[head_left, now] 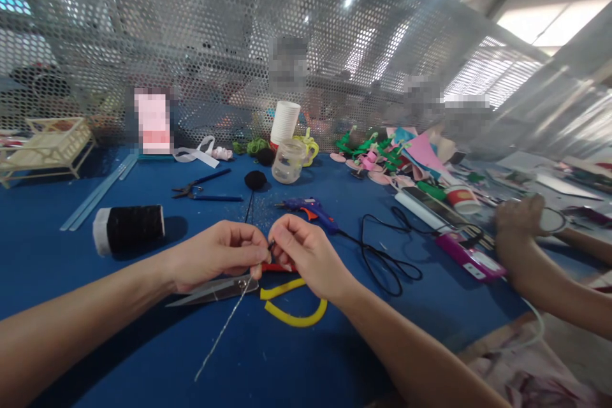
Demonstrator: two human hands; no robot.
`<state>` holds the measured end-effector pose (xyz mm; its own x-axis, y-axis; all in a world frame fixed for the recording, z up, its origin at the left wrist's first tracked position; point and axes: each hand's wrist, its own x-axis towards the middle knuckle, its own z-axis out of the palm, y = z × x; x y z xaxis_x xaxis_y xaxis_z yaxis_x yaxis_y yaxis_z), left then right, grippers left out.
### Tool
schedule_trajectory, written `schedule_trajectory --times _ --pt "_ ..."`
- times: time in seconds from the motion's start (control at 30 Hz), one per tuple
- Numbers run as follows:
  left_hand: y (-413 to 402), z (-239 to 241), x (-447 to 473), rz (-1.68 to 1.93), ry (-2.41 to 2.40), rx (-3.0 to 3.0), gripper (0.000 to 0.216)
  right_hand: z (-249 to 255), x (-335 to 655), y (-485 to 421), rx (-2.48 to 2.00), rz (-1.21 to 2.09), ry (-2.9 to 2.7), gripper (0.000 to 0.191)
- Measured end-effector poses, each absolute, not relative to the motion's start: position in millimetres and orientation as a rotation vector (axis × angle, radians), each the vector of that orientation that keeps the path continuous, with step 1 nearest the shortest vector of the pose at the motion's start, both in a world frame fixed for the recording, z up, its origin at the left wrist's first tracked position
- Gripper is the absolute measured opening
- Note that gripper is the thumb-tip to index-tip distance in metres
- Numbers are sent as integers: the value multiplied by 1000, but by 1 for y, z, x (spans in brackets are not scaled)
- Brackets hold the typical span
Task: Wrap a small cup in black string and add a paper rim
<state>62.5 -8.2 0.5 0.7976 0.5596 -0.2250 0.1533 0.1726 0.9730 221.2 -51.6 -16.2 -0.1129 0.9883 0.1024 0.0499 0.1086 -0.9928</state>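
My left hand [217, 254] and my right hand [308, 254] meet over the blue table [143, 344], both pinched on a thin silvery wire [224, 328] that trails down towards me. A small dark bit sits between the fingertips; I cannot make it out. Under the hands lie scissors with yellow handles [268, 296] and something red [277, 267].
A black thread spool [128, 228], blue pliers [203, 190], a black pompom [255, 180], a blue glue gun [310, 210] with black cord [382, 255], a plastic jar [288, 161] and stacked cups [285, 122] lie beyond. Another person's hand [519, 229] works at right amid craft scraps. Perforated metal screen behind.
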Motion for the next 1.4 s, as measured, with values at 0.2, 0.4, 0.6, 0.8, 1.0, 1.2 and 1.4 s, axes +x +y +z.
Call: schedule_trajectory --times 0.2,0.4,0.6,0.8,1.0,1.2,1.4 --pt "-7 3 63 338 661 1471 21 -15 220 -52 -1168 1080 -1459 33" --pt "-8 4 64 318 679 1520 23 -11 221 -55 -1227 913 -1584 27" --pt "-7 4 63 355 669 1509 21 -11 223 -52 -1105 1158 -1473 26" --pt "-7 8 63 378 712 1630 19 -11 224 -49 -1111 1165 -1479 19" --pt "-4 15 61 367 757 1758 17 -11 228 -48 -1110 1132 -1555 16" --pt "-6 17 61 394 832 1706 16 -10 228 -49 -1076 1091 -1661 16" --pt "-9 17 64 412 945 1645 17 -9 226 -50 -1089 986 -1759 15"
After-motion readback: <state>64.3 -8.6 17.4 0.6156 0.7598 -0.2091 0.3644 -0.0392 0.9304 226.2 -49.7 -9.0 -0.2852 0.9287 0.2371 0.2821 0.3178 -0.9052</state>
